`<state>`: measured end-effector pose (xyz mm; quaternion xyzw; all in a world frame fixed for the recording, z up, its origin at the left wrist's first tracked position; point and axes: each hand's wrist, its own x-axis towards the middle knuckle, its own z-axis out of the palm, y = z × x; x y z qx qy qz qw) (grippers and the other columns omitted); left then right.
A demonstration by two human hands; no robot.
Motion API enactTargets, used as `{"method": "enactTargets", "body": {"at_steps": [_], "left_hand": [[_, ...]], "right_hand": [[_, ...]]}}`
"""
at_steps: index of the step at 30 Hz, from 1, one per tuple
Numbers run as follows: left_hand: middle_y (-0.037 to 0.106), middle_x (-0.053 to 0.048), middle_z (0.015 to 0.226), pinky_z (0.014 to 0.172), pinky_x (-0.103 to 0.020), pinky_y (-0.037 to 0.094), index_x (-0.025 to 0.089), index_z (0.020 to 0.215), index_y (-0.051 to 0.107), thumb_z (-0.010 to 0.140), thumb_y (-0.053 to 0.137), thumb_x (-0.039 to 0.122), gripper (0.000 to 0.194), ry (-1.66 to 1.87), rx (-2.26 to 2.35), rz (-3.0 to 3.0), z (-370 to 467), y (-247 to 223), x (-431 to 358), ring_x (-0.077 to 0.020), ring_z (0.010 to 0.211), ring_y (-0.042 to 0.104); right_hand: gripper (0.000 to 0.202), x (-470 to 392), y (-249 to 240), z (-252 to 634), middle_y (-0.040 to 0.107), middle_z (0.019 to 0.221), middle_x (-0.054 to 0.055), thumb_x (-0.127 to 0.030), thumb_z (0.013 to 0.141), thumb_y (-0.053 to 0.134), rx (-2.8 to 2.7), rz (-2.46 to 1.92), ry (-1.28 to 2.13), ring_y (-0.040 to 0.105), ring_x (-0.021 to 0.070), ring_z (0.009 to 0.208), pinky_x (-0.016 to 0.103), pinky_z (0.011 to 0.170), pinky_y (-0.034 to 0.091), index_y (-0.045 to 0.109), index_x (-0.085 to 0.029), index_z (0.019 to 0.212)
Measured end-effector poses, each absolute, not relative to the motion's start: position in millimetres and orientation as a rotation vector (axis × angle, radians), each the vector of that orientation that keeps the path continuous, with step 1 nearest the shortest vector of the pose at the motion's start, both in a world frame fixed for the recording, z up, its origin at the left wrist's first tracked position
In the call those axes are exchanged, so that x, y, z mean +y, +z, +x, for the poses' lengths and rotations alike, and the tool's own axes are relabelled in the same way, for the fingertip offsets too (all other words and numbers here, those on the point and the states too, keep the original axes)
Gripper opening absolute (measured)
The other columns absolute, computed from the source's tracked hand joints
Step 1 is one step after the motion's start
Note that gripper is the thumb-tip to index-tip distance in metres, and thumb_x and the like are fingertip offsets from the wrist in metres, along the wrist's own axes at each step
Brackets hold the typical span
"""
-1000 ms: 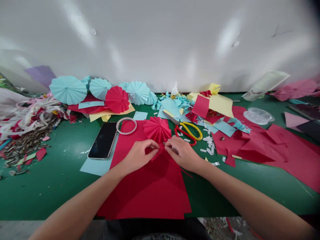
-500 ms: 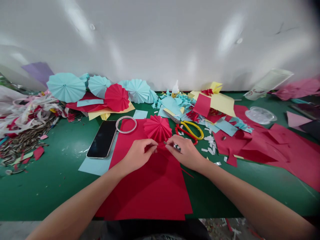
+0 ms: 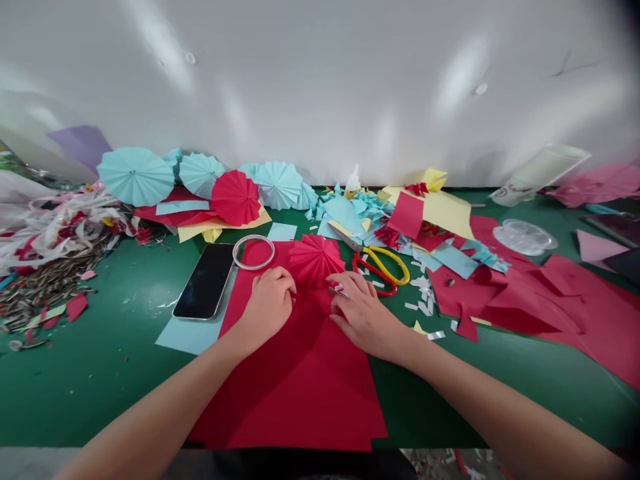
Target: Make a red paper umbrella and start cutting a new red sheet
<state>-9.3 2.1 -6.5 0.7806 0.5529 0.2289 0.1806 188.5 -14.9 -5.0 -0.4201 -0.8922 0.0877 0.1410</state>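
Seen from my red sheets' centre: phone, ten o'clock, glossy, perhaps weighting blue paper; tape ring, eleven, presumably handy there. My left hand curls, contents hidden. Red rosette, twelve, crisply pleated. My right hand bends over a pale strip, grip unclear; metal-bladed scissors, one o'clock, apparently within reach.

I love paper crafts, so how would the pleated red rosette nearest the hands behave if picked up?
The red rosette is probably light, since it looks like folded paper. Its pleats likely add stiffness, but those folds could crush under a firm grip.
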Motion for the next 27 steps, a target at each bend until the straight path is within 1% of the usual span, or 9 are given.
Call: {"method": "enactTargets", "body": {"at_steps": [3,6,9,11,15,17,20,23,27], "left_hand": [[0.055,-0.006,0.085,0.075,-0.038,0.036,0.016,0.061,0.051,0.066,0.035,-0.005,0.028,0.524,1.602,2.305,-10.1,-7.2,0.0,-0.021,0.086,0.051],[0.052,-0.008,0.092,0.078,-0.04,0.037,0.016,0.074,0.053,0.068,0.035,-0.005,0.029,0.582,1.666,2.307,-9.4,-6.6,-1.2,-0.0229,0.093,0.05],[0.047,-0.012,0.104,0.08,-0.039,0.041,0.015,0.095,0.048,0.074,0.041,0.004,0.024,0.814,1.693,2.122,-8.6,-7.9,0.7,-0.0231,0.098,0.049],[0.045,-0.012,0.111,0.08,-0.036,0.043,0.016,0.106,0.041,0.077,0.047,0.013,0.029,0.939,1.615,1.893,-8.9,-10.5,3.7,-0.0214,0.099,0.05],[0.044,-0.011,0.119,0.08,-0.032,0.045,0.019,0.112,0.036,0.077,0.053,0.024,0.04,1.061,1.432,1.44,-10.1,-16.5,10.1,-0.0171,0.096,0.054],[0.047,-0.011,0.116,0.079,-0.031,0.045,0.019,0.112,0.037,0.075,0.057,0.025,0.042,1.092,1.392,1.288,-9.6,-17.4,12.7,-0.0157,0.092,0.056],[0.055,-0.008,0.102,0.077,-0.03,0.046,0.018,0.107,0.04,0.071,0.062,0.019,0.043,1.128,1.363,1.071,-6.8,-14.7,16.3,-0.0141,0.084,0.058],[0.058,-0.004,0.086,0.073,-0.029,0.046,0.017,0.102,0.043,0.07,0.063,0.012,0.038,1.152,1.356,0.914,-3.3,-9.7,21.2,-0.0126,0.076,0.058],[0.059,-0.001,0.078,0.071,-0.026,0.047,0.017,0.093,0.046,0.071,0.061,0.008,0.028,1.166,1.278,0.778,0.5,-3.4,31.3,-0.009,0.067,0.058]], "right_hand": [[0.012,-13.8,-7.7,188.2,0.044,0.118,0.013,-0.014,0.081,0.046,-2.534,-1.251,0.272,0.035,0.0299,0.112,0.051,0.087,0.035,0.05,-0.017,0.07],[0.013,-11.0,-8.9,188.7,0.049,0.104,0.012,-0.011,0.083,0.041,-2.417,-1.253,0.369,0.043,0.0246,0.1,0.046,0.083,0.038,0.046,-0.017,0.072],[0.012,-8.6,-6.7,189.1,0.054,0.084,0.007,-0.012,0.084,0.036,-2.246,-1.263,0.588,0.05,0.0178,0.079,0.035,0.071,0.043,0.04,-0.019,0.076],[0.012,-8.2,-3.1,189.1,0.054,0.07,0.002,-0.014,0.086,0.032,-2.143,-1.282,0.781,0.05,0.0142,0.064,0.029,0.059,0.041,0.037,-0.02,0.078],[0.009,-8.6,4.0,189.4,0.049,0.055,-0.005,-0.02,0.088,0.03,-2.015,-1.293,0.912,0.048,0.0114,0.052,0.024,0.052,0.036,0.037,-0.021,0.082],[0.008,-7.8,5.0,189.9,0.047,0.055,-0.005,-0.021,0.088,0.032,-1.958,-1.302,0.918,0.047,0.011,0.052,0.024,0.051,0.035,0.04,-0.02,0.088],[0.013,-4.7,3.4,190.6,0.048,0.059,-0.004,-0.023,0.087,0.033,-1.86,-1.3,0.968,0.046,0.01,0.052,0.024,0.05,0.035,0.045,-0.019,0.092],[0.011,-0.7,1.2,190.9,0.049,0.063,-0.003,-0.026,0.084,0.041,-1.668,-1.238,1.13,0.041,0.0078,0.048,0.022,0.046,0.034,0.048,-0.018,0.089],[0.015,2.5,1.6,191.1,0.048,0.06,-0.005,-0.032,0.078,0.053,-1.314,-1.052,1.399,0.033,0.0039,0.04,0.019,0.038,0.027,0.048,-0.018,0.081]]}}
